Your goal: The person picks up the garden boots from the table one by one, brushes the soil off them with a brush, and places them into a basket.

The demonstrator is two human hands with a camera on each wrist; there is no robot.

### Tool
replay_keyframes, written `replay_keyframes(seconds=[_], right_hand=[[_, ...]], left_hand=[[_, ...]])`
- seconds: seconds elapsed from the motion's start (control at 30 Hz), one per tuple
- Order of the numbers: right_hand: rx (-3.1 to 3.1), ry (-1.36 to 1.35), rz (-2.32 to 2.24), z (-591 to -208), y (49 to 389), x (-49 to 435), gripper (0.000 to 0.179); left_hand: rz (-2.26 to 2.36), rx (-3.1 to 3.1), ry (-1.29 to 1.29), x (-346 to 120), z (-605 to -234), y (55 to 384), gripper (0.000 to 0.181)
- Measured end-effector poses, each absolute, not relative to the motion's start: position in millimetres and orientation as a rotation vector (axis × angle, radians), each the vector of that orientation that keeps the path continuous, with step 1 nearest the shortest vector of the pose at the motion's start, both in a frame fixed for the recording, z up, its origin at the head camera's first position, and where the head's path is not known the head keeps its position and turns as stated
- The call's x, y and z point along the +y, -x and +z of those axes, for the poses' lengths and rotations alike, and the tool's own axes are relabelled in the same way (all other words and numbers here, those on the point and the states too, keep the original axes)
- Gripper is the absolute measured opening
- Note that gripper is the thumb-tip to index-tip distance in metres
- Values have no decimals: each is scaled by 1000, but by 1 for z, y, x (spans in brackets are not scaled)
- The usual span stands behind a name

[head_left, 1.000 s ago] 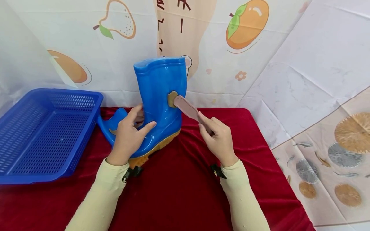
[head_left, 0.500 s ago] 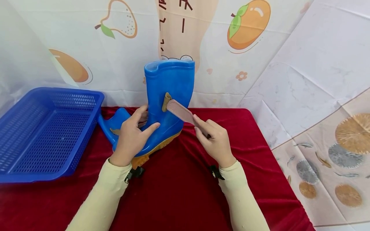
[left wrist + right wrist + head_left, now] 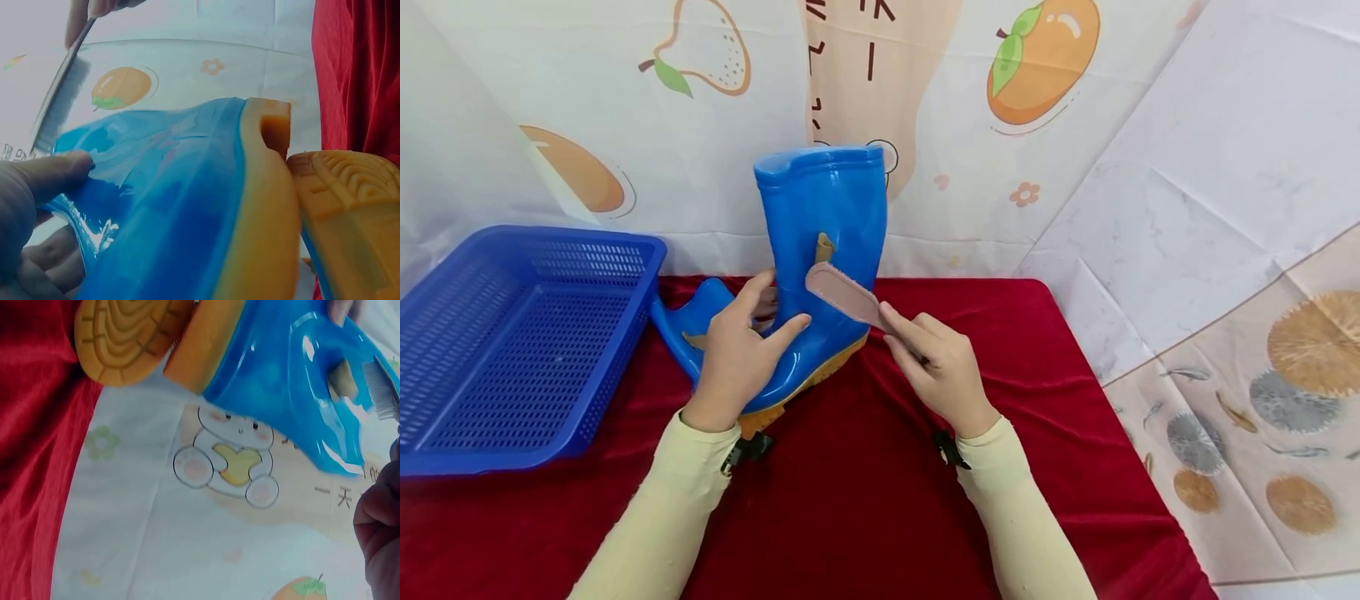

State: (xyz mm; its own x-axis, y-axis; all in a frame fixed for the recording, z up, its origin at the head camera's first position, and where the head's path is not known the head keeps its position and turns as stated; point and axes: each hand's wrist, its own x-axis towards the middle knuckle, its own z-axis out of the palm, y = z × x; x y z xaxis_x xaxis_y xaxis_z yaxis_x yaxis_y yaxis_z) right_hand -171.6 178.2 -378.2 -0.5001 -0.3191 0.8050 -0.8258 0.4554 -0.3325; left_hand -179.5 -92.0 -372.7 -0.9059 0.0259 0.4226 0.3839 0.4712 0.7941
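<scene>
Fruit-printed backdrop [image 3: 962, 158] behind a red cloth [image 3: 850, 517]; at far left a blue basket [image 3: 490, 465], then a second boot [image 3: 703, 302] lying just beside it. Next, the left hand [image 3: 737, 358], grasping the ankle of a blue boot [image 3: 827, 196], shaft up, at centre, where a slack grip on the smooth, shiny surface could let it swivel or tip under a hard stroke. Brown patch [image 3: 824, 248] on the shaft, just above a brush [image 3: 844, 294] pinched by the right hand [image 3: 940, 362]; bristle contact cannot be told, and a glancing stroke could merely smear the patch.
</scene>
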Motion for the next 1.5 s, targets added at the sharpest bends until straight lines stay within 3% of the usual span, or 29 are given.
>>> replay_keyframes(seconds=[0.57, 1.0, 1.5], right_hand=[[-2118, -775, 960, -375, 176, 187, 39], [-2088, -878, 911, -378, 179, 185, 41], [-2144, -774, 1037, -392, 194, 205, 43]], left_hand=[[-1419, -2355, 356, -97, -374, 181, 66], [-1407, -2395, 414, -90, -372, 177, 68], [-1492, -2343, 273, -100, -376, 186, 65]])
